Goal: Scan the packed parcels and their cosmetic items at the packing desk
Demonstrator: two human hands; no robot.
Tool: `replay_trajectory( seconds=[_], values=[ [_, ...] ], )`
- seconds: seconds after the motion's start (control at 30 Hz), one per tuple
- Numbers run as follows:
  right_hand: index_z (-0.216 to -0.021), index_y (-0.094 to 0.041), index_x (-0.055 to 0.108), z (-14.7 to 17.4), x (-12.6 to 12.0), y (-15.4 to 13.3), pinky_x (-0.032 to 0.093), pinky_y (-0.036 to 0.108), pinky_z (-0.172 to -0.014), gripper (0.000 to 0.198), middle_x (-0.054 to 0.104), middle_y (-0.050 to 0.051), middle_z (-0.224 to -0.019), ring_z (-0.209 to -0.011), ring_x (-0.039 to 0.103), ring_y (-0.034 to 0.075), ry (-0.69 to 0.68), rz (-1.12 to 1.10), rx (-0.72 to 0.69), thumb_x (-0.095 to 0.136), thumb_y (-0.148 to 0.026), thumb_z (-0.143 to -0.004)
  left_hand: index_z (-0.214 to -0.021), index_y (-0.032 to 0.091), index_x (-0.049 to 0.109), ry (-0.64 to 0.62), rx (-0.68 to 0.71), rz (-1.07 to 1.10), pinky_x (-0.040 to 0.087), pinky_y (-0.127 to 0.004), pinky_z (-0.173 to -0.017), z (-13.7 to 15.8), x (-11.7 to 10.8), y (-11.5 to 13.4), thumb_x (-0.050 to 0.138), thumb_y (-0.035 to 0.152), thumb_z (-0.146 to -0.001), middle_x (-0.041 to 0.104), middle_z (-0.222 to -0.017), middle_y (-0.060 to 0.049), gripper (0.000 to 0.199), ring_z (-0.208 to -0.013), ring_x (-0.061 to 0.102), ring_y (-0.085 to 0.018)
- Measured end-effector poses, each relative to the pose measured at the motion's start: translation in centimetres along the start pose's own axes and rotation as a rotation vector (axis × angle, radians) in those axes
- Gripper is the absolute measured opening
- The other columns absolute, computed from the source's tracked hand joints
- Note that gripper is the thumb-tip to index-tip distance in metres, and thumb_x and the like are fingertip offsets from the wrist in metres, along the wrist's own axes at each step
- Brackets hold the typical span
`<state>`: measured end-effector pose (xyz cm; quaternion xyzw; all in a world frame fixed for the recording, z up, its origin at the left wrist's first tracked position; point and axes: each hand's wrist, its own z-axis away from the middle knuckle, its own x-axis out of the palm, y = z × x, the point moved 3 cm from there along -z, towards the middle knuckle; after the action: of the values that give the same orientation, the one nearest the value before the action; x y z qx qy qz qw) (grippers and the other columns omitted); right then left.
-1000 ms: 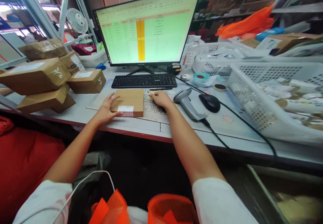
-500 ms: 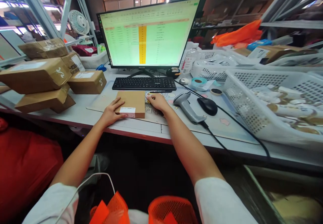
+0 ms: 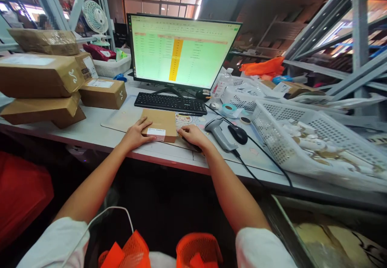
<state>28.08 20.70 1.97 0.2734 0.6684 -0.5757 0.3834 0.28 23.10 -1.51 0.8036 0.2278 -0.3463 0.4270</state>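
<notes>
"Because the small box (image 3: pixel 163 119) lay flat on the mat (image 3: pixel 111 121) at the near side of the bench (image 3: pixel 95 133), you had it within easy reach of both arms. How were you holding it?"

"Your left grip (image 3: pixel 135 136) was clasped over its left edge, fingers spread on top and thumb along the near side, probably so that you could keep it from sliding. The white label (image 3: pixel 157 132) sat at the near edge, facing you, perhaps so that you could read it."

"And your right grip (image 3: pixel 193 136)?"

"You had it just beside the box's right side, fingers curled, with a dark thing (image 3: pixel 192 144) under the palm. I could not tell whether you were gripping that thing, or whether a fingertip touched the box."

"Why did you have the scanner (image 3: pixel 222 137) where it was?"

"It lay right of that grip, handle end towards you, with the mouse (image 3: pixel 238 134) just beside it, a layout that seemed meant for a quick reach. Your keyboard (image 3: pixel 172 103) lay behind the box, before the monitor (image 3: pixel 193 54), which presumably left you the front strip for handling."
</notes>
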Motion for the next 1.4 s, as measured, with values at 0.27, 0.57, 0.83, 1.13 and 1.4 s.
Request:
replay_trajectory(
  seconds=[0.27,0.57,0.83,1.13,1.4],
  values=[
    [-0.093,-0.020,0.073,-1.8,-4.4,-4.3,0.029,0.030,-0.062,0.040,0.074,0.010,-0.090,-0.082,0.063,0.023,0.166,0.633,0.070,0.050,-0.051,-0.102,-0.136,0.022,0.066,0.186,0.128,-0.205,0.047,-0.049,-0.114,2.1,0.5,2.2,0.075,0.034,-0.090,0.065,-0.135,-0.010,0.048,-0.134,0.049,-0.034],
    [-0.109,-0.015,0.074,-10.6,2.9,-16.3,0.037,0.031,-0.070,0.042,0.076,0.015,-0.111,-0.098,0.070,0.027,-0.172,0.969,-0.463,0.045,-0.045,-0.106,-0.128,0.020,0.070,0.206,0.181,-0.059,0.056,-0.040,-0.099,2.8,0.3,1.4,0.076,0.027,-0.090,0.070,-0.122,-0.007,0.039,-0.117,0.059,-0.027],
    [-0.110,-0.012,0.075,-11.3,4.0,-16.8,0.040,0.032,-0.075,0.041,0.075,0.019,-0.109,-0.101,0.070,0.030,-0.268,1.035,-0.477,0.045,-0.041,-0.106,-0.126,0.025,0.071,0.160,0.142,-0.025,0.056,-0.041,-0.098,2.8,0.2,1.0,0.076,0.030,-0.091,0.069,-0.122,-0.006,0.036,-0.118,0.059,-0.027],
    [-0.109,-0.012,0.076,-11.1,4.0,-16.1,0.041,0.033,-0.074,0.041,0.076,0.020,-0.103,-0.099,0.071,0.031,-0.263,1.071,-0.511,0.047,-0.041,-0.106,-0.128,0.026,0.070,0.175,0.150,0.004,0.056,-0.040,-0.097,2.9,0.3,0.7,0.076,0.028,-0.090,0.069,-0.124,-0.005,0.038,-0.120,0.058,-0.026],
    [-0.102,-0.017,0.077,-6.3,-2.5,-7.7,0.038,0.031,-0.070,0.036,0.076,0.016,-0.103,-0.092,0.071,0.027,-0.321,1.117,-0.275,0.052,-0.043,-0.104,-0.127,0.026,0.071,0.168,0.141,0.017,0.055,-0.039,-0.100,3.0,0.2,0.5,0.076,0.028,-0.090,0.068,-0.128,-0.005,0.037,-0.122,0.059,-0.026]
  ],
)
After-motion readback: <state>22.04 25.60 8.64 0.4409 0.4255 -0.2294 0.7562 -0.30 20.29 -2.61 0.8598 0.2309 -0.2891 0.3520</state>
